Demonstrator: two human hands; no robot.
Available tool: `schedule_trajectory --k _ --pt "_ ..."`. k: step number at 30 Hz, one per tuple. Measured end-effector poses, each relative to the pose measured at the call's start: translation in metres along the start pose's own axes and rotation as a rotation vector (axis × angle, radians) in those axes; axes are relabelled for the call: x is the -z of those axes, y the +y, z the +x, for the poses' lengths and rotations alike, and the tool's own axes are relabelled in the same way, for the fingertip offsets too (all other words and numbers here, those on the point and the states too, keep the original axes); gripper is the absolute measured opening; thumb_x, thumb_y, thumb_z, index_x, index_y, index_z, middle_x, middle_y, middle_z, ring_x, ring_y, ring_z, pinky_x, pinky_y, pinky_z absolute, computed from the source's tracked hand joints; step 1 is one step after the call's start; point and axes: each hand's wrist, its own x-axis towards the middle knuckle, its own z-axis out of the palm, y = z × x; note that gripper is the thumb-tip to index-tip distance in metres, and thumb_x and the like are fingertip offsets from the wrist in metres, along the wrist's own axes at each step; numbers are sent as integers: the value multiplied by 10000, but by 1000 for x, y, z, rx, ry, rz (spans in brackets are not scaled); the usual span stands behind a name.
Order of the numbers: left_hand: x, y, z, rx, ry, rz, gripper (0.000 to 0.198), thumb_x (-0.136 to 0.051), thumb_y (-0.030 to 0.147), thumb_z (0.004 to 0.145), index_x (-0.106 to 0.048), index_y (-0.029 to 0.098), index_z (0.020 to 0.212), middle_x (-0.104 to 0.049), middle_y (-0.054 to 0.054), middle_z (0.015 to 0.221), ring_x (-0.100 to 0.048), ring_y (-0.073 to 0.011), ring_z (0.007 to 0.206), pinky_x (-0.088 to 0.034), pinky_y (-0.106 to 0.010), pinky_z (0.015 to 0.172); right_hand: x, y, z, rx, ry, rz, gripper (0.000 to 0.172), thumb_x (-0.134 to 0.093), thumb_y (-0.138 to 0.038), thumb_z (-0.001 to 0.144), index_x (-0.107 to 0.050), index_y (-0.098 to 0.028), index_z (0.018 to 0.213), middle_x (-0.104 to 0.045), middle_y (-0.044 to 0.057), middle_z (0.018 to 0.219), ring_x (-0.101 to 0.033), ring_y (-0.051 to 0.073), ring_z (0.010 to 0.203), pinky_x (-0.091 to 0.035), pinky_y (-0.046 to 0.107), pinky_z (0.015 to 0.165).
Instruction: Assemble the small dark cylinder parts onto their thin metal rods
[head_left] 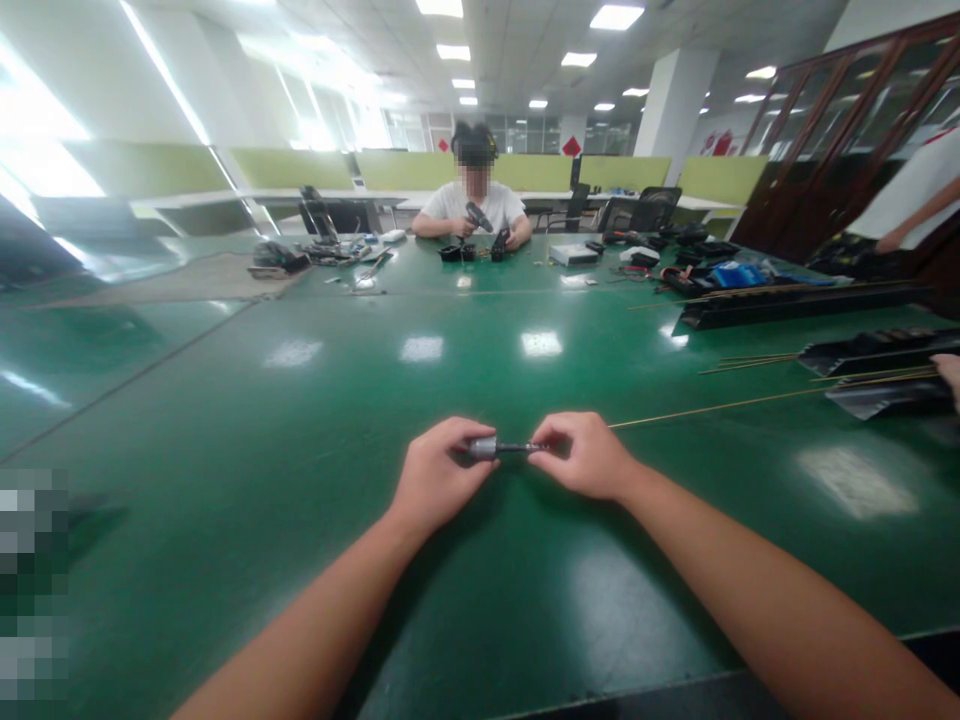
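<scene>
Over the green table (360, 400), my left hand (437, 474) is closed around a short silver metal cylinder (483, 447). A thin dark shaft (512, 447) sticks out of the cylinder toward the right. My right hand (585, 455) pinches the far end of that shaft between thumb and fingertips. The piece lies level between both hands, and looks like a bit or spindle in a holder, though its exact kind is too small to tell.
Long thin brass-coloured rods (720, 408) reach in from the right, by black channels (795, 303). Opposite, a person (472, 205) holds a power drill (478, 216). Tools and a blue item (739, 274) lie at the far right. Another person (911, 190) stands at right.
</scene>
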Motion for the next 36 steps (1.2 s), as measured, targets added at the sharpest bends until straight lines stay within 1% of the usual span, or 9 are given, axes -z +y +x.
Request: schedule_trajectory --k 5,11,36 --pt "0 0 1 1 11 -3 231 -749 194 738 -721 217 966 -721 -35 953 -681 -170 832 -579 -284 756 0 1 0 -3 -4 -1 56 -733 -205 766 -703 -185 809 -718 18 766 -643 155 681 -483 266 672" --pt "0 0 1 8 12 -1 227 -747 199 733 -723 202 959 -724 -49 957 -686 -181 846 -585 -290 761 -1 1 0 -2 -3 -2 55 -730 -209 767 -701 -188 809 -716 17 764 -639 155 675 -482 266 664" --pt "1 3 2 59 18 -36 220 -741 191 726 -719 216 944 -719 -18 940 -675 -163 832 -555 -269 748 1 0 0 -22 1 -21 60 -726 -210 766 -711 -181 816 -718 13 763 -640 146 672 -469 257 666"
